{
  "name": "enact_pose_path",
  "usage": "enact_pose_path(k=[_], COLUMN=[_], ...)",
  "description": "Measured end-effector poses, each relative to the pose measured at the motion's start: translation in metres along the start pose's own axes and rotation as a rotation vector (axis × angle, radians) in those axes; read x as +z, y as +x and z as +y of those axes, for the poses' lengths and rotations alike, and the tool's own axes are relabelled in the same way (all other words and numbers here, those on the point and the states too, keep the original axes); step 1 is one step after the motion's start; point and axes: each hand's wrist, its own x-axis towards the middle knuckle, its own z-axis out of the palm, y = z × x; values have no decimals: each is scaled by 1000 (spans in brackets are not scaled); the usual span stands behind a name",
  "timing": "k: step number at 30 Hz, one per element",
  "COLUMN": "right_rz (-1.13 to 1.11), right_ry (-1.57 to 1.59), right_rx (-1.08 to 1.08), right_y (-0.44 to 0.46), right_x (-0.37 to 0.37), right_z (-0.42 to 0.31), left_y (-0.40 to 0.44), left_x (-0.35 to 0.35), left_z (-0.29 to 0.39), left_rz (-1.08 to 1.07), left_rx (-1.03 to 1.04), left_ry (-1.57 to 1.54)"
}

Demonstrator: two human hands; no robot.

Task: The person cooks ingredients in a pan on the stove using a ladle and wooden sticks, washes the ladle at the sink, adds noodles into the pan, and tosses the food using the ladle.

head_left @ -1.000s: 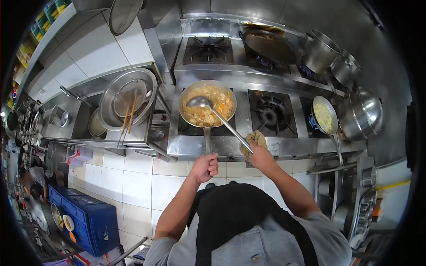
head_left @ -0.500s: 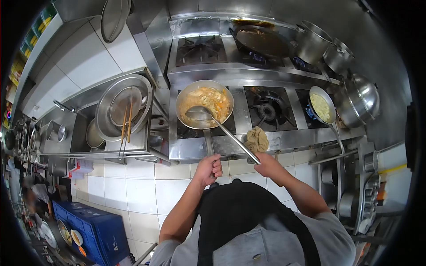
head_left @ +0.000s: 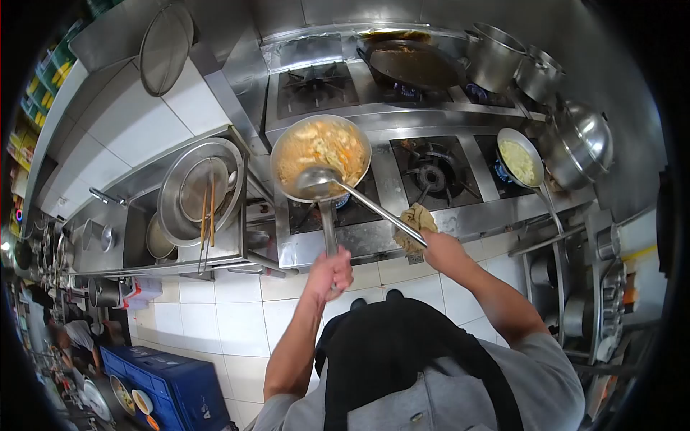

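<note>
My left hand (head_left: 330,275) is closed around the long handle of a frying pan (head_left: 328,223), which is tilted or lifted slightly over the front left burner. In the pan lies a saucy orange-brown food (head_left: 323,147) with pale and orange pieces. My right hand (head_left: 447,253) grips the far end of a steel ladle (head_left: 377,208). Its bowl rests in the near side of the food, partly sunk in it. A crumpled tan cloth (head_left: 415,219) lies on the stove's front edge, just behind the ladle shaft. Blue flame shows below the pan's right side.
To the right is a bare burner (head_left: 431,177), then a small pan of pale chopped food (head_left: 517,160) over flame. Pots (head_left: 496,59) and a dark wok (head_left: 413,66) stand behind. At left, a steel basin (head_left: 169,190) holds a strainer and chopsticks. Another person (head_left: 75,337) is far left.
The frying pan has moved up and to the left, baring part of the burner and its flame. Its food has shifted toward the far side. The ladle bowl stays in the pan.
</note>
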Motion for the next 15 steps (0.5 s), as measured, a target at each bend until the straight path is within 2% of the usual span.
enact_pose_path(k=[2,3,7,10,15], right_rz=[28,58,20,-25,29], right_ry=[7,10,16,-12,29], right_rx=[-22,-46,-49,-152,-88], right_y=[10,15,-7,-13,16], right_x=[1,2,0,6,-2], right_z=[-1,-2,0,16,2], left_y=[-16,-25,-20,-3,-1], left_x=[-6,-7,-7,-7,-8], left_z=[-20,-26,-18,-7,-21], left_rz=[20,97,84,67,32], left_rx=[53,31,12,7,24], left_ry=[113,97,43,-23,-48])
